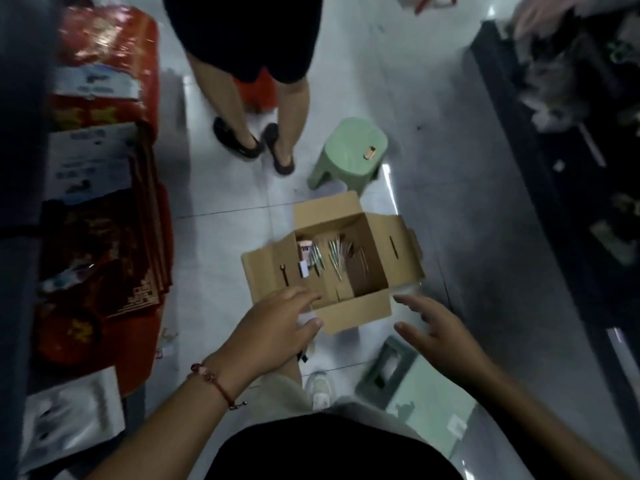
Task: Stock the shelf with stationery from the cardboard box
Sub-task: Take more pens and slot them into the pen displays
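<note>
An open cardboard box [360, 308] sits on the tiled floor in the middle of the view, flaps spread outward. Inside it lie bundles of pens or pencils [333, 258] and a few small packets [306, 251]. My left hand [277, 323] hovers at the box's near left corner, fingers apart, holding nothing; a red bead bracelet is on that wrist. My right hand [440, 337] hangs just right of the near flap, fingers spread and empty. The dark shelf [568, 174] runs along the right side, its contents blurred.
Another person [256, 98] stands beyond the box with their back to me. A green plastic stool [349, 150] stands behind the box, a second green stool [415, 386] by my feet. Red packaged goods [104, 168] are stacked along the left.
</note>
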The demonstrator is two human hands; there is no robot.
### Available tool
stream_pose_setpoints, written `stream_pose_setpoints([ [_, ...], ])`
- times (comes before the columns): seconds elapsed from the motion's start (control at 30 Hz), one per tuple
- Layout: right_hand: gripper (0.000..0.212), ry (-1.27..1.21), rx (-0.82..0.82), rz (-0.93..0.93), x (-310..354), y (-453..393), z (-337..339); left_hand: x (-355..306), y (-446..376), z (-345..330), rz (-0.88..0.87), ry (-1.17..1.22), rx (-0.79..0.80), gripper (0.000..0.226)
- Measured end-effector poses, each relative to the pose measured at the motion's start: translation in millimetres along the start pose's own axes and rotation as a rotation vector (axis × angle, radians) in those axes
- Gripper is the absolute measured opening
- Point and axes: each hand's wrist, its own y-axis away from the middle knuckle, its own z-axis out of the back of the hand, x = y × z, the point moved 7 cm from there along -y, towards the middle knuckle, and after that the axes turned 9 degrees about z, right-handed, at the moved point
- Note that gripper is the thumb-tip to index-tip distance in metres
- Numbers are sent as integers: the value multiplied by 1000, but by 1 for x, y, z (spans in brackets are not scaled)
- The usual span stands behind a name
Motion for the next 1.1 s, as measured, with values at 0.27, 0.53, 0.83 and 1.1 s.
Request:
stream_pose_setpoints([
  [0.27,46,-63,-25,-103,-66,-109,11,10,-170,-11,-44,-27,176,45],
  [0.53,40,-113,80,-129,-241,-275,-77,76,-351,-163,-61,28,292,38],
  [0.83,19,-196,89,-263,-498,-445,-256,232,-562,-409,297,168,116,37],
  [1.1,38,-35,255,-610,-582,-510,-330,304,-645,-478,662,110,-125,44],
])
